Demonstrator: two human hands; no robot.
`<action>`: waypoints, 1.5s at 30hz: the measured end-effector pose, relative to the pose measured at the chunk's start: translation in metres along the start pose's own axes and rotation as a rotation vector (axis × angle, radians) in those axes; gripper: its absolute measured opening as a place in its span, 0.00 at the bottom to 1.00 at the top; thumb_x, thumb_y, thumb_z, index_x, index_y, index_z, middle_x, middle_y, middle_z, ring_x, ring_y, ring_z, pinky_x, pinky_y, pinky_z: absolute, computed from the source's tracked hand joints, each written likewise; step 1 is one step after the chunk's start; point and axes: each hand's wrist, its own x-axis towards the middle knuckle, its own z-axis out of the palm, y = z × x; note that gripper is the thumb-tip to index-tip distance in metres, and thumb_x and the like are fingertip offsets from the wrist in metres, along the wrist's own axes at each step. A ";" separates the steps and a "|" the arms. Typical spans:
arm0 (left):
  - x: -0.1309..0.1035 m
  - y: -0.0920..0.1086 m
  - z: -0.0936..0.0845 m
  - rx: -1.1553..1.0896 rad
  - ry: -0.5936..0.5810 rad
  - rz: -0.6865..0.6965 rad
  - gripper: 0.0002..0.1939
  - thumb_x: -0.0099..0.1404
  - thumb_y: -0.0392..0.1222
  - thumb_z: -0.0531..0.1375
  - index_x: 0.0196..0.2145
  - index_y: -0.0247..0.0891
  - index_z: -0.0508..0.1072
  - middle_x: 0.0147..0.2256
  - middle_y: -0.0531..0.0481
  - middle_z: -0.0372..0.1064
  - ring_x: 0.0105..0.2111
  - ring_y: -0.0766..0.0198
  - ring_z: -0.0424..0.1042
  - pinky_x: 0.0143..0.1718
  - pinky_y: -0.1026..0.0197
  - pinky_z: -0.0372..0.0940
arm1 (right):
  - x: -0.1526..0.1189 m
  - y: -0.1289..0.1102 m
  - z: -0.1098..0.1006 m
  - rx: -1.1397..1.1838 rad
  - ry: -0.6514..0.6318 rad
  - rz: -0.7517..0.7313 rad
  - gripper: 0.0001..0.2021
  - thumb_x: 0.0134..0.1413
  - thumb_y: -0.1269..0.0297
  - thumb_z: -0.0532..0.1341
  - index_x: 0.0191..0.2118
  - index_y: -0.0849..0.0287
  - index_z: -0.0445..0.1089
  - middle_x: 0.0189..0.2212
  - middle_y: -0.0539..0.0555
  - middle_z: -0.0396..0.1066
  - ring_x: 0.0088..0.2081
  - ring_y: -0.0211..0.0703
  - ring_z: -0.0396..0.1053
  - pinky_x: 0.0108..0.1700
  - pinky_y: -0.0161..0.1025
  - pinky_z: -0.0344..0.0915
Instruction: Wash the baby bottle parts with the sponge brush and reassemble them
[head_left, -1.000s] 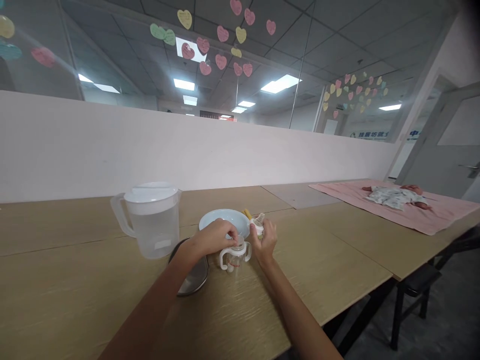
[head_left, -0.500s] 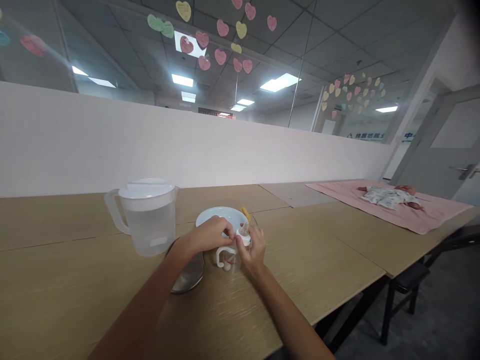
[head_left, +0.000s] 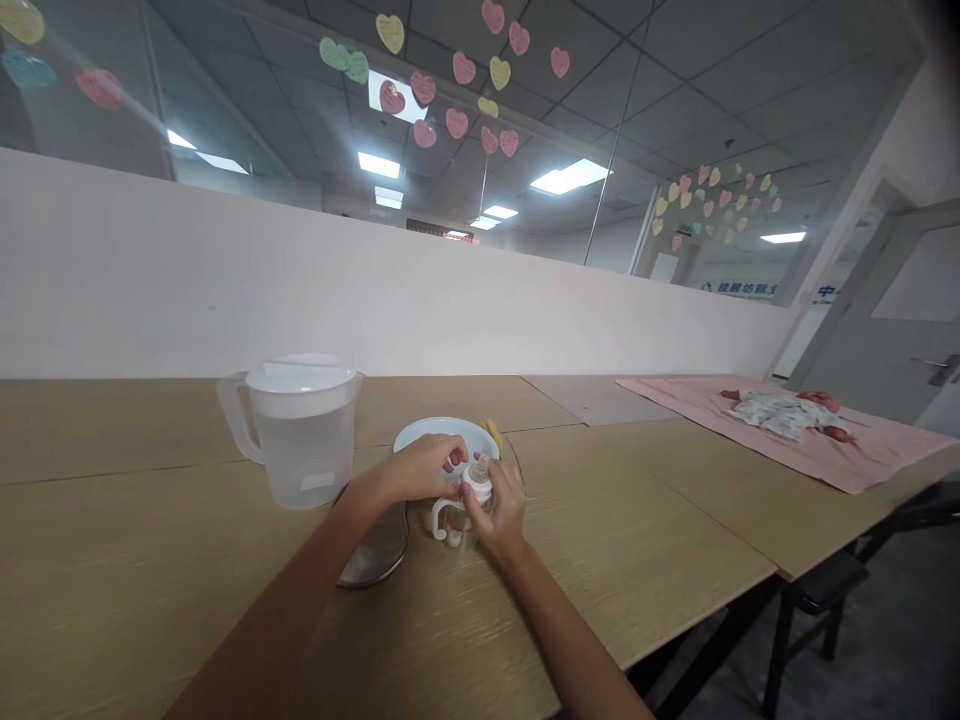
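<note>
A clear baby bottle (head_left: 459, 528) with a white curved handle stands upright on the table. My right hand (head_left: 502, 508) is closed around the white collar of a bottle nipple (head_left: 478, 482), with thumb and fingers on its sides. The collar is over the bottle's mouth; whether it is seated there I cannot tell. My left hand (head_left: 431, 468) is just left of the nipple, fingers curled and parted from the thumb, which is close to the bottle's top. Behind the hands lies a pale blue-white bowl (head_left: 427, 428), partly hidden by my left hand.
A lidded plastic pitcher (head_left: 311, 440) stands at left. A metal tray (head_left: 379, 550) lies under my left forearm. Something yellow (head_left: 492, 434) is beside the bowl. On a pink cloth (head_left: 675, 400) at right lies a baby doll (head_left: 784, 412). A stool (head_left: 825, 590) stands by the table's right edge.
The nipple and my right hand have moved slightly left and down onto the bottle's top. My left fingers have parted from their pinch. The view has shifted slightly.
</note>
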 end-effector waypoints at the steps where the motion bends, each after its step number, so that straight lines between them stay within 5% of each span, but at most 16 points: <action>1: -0.001 -0.001 0.000 -0.012 -0.018 0.002 0.21 0.49 0.43 0.62 0.42 0.38 0.68 0.42 0.47 0.69 0.41 0.58 0.69 0.38 0.62 0.63 | 0.000 0.000 0.000 0.002 -0.009 -0.002 0.15 0.54 0.58 0.56 0.45 0.59 0.65 0.35 0.57 0.69 0.38 0.48 0.67 0.38 0.45 0.64; 6: -0.003 -0.009 -0.005 -0.102 -0.114 0.045 0.32 0.49 0.43 0.63 0.54 0.42 0.62 0.48 0.46 0.68 0.48 0.57 0.67 0.45 0.60 0.63 | -0.001 0.001 0.002 0.015 -0.016 -0.003 0.15 0.53 0.58 0.57 0.46 0.59 0.65 0.36 0.58 0.70 0.37 0.47 0.68 0.38 0.45 0.65; 19: -0.001 -0.010 0.001 -0.025 -0.183 -0.082 0.38 0.48 0.43 0.63 0.57 0.38 0.58 0.50 0.42 0.67 0.46 0.55 0.69 0.41 0.62 0.63 | -0.008 0.007 0.005 0.132 0.054 0.142 0.17 0.56 0.61 0.56 0.49 0.61 0.63 0.42 0.61 0.70 0.44 0.49 0.69 0.44 0.47 0.67; 45: 0.003 -0.012 0.007 -0.031 -0.141 0.037 0.23 0.46 0.40 0.61 0.43 0.40 0.67 0.35 0.51 0.71 0.36 0.59 0.70 0.31 0.64 0.61 | -0.007 0.005 0.005 0.200 -0.099 0.078 0.15 0.52 0.61 0.59 0.45 0.57 0.64 0.38 0.57 0.70 0.41 0.47 0.68 0.41 0.44 0.66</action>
